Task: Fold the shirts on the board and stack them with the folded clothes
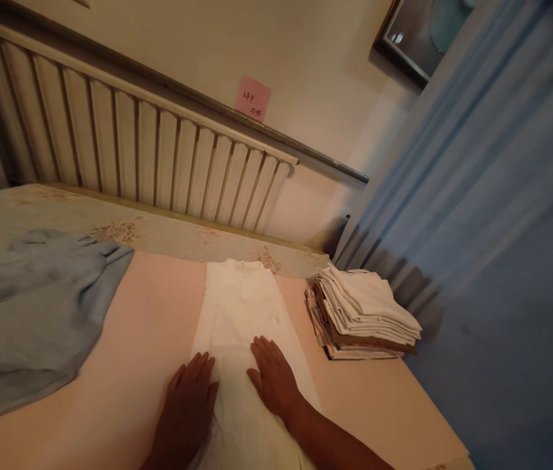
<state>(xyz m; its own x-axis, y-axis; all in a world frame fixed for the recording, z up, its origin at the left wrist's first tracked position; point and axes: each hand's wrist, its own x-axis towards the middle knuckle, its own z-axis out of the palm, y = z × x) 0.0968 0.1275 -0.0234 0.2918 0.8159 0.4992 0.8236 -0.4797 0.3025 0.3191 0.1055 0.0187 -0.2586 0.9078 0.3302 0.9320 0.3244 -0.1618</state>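
Note:
A white garment [241, 307], perhaps a shirt with its sides folded in, lies lengthwise on a pink cloth [158, 313]; its collar end points away from me. Flat against its left edge rests my left hand [190, 398], the fingers stretched forward. My right hand [273, 378] lies on the garment's right half, fingers extended and thumb out to the left. Neither hand grips anything. The garment's near end runs out of view at the bottom.
At the left a grey-blue garment [36, 320] is spread loosely. A stack of folded clothes [367, 313] stands at the right, beside a blue curtain [491, 261]. Behind the floral-patterned surface [178, 228] are a radiator [129, 143] and a pink note [252, 99] on the wall.

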